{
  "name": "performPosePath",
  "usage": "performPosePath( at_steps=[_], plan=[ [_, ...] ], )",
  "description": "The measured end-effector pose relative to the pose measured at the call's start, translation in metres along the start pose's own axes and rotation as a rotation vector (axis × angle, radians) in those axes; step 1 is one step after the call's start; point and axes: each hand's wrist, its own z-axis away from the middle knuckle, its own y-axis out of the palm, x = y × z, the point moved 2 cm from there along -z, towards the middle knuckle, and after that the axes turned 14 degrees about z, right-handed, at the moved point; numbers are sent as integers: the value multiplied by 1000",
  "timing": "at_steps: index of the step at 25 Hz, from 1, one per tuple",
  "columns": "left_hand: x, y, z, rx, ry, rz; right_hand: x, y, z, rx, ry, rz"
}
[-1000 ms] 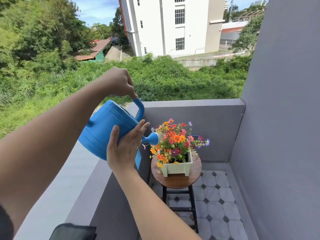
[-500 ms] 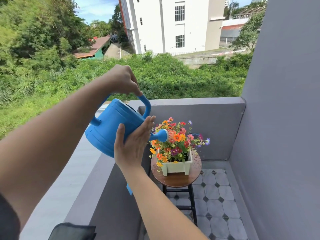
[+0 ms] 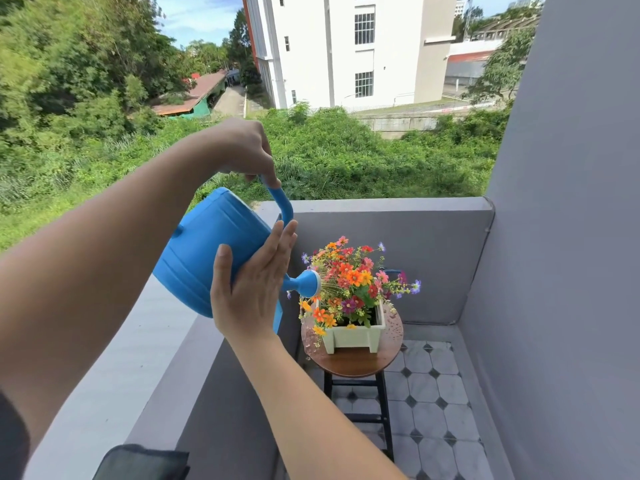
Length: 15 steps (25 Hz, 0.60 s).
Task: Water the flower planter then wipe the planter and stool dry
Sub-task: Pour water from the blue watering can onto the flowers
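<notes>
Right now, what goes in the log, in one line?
step: watering | left hand: holds can handle | right hand: flat on can | flowers: sprayed | stool: wet

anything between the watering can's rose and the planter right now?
Only the flowers themselves. The blue watering can rose sits at their left edge, spraying into the blooms above the pale green planter. Nothing else visible stands between them.

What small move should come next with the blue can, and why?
Probably tip the watering can back upright to stop pouring. Its rose is spraying the flowers, and drops already lie on the stool beside the planter, so wiping seems due next.
</notes>
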Motion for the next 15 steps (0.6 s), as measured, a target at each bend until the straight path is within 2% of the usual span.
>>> performPosePath(
  at_steps=[8,15],
  plan=[
    [6,-4,-8,-64,17,53,-11,2,-18,-22,-46,60],
    [-2,1,-12,25,9,-6,-4,4,-7,-76,-25,54]
  ],
)
